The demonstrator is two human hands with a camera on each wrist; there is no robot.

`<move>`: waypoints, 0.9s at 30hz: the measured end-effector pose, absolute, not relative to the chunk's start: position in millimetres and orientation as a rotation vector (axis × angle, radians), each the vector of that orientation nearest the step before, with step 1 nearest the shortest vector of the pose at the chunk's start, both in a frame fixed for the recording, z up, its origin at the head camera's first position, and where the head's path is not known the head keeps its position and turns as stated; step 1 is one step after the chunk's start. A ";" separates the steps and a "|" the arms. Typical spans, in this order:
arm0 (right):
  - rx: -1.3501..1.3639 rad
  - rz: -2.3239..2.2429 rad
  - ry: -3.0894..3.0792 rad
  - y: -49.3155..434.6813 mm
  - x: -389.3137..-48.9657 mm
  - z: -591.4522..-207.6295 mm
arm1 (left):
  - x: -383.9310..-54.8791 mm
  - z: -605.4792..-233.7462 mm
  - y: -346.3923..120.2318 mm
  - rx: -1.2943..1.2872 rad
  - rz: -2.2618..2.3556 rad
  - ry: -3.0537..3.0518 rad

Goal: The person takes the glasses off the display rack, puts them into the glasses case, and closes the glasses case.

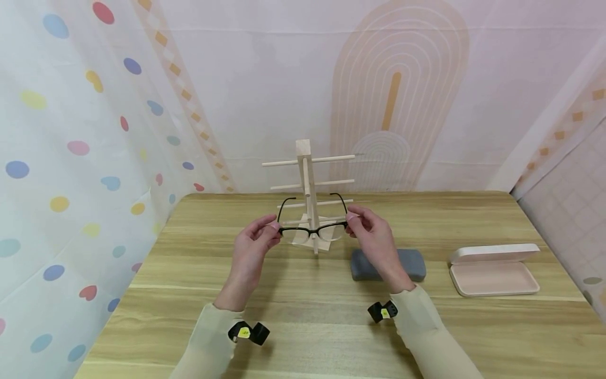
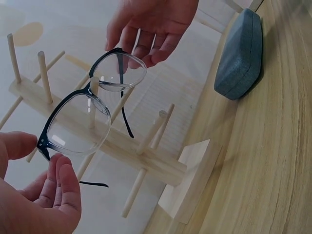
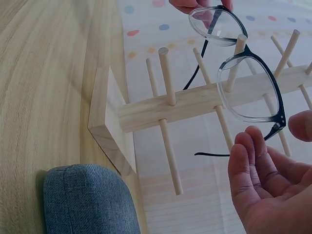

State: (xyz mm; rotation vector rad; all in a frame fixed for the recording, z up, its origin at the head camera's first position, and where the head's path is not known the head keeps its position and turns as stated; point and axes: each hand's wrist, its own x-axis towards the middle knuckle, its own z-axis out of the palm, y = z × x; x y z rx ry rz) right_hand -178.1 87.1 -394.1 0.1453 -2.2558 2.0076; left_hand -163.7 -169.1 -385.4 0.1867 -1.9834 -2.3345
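Note:
Both hands hold a pair of glasses (image 1: 313,231) with a dark upper rim and clear lower rims. My left hand (image 1: 253,247) pinches its left outer corner near the hinge between thumb and fingers. At the right corner, my right hand (image 1: 376,239) has its thumb and fingers around the hinge. The temples extend away from me, unfolded, on either side of a wooden display stand (image 1: 303,148) with several rows of pegs. In both wrist views, a front peg tip (image 3: 242,38) overlaps the bridge. Part of the stand shows through the lenses.
A grey-blue glasses case (image 1: 412,264), closed, lies below the right hand and partly behind its wrist. Farther right, a white case (image 1: 494,279) with a pink lining stands with its lid up. A patterned curtain (image 1: 265,79) hangs behind the wooden table (image 1: 303,305).

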 end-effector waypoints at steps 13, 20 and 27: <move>0.132 1.942 -2.267 85.9 -176.3 -389.5 | -161.3 -383.5 -168.1 0.175 -2.341 -1.961; 0.150 1.999 -2.248 86.3 -173.9 -387.1 | -157.8 -381.7 -168.2 0.161 -2.364 -1.917; 0.153 2.056 -2.237 88.3 -168.6 -381.7 | -151.8 -379.7 -168.5 0.154 -2.362 -1.922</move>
